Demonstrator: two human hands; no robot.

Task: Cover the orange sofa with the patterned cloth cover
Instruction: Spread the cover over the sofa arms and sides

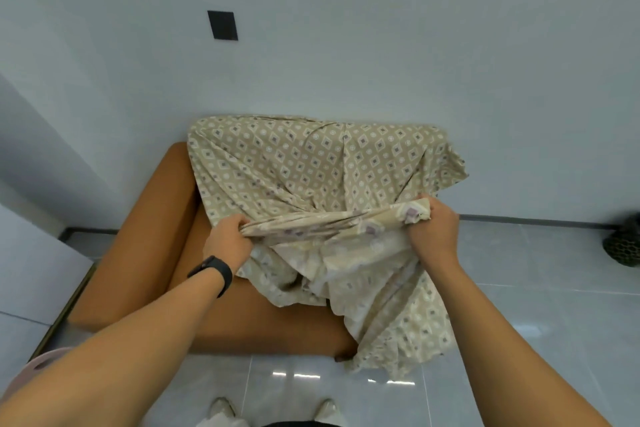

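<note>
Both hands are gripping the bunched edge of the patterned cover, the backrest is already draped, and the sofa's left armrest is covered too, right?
Not quite. In the head view the left hand and right hand do grip the patterned cover, and it drapes the backrest, but the orange sofa shows its left armrest bare.

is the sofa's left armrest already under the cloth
No, the left armrest of the orange sofa is bare, while the patterned cloth drapes only the backrest and right side, bunched between the left hand and right hand.

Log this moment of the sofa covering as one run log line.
left hand: grips patterned cover | right hand: grips cover | backrest covered | orange sofa left arm, seat front bare
</note>
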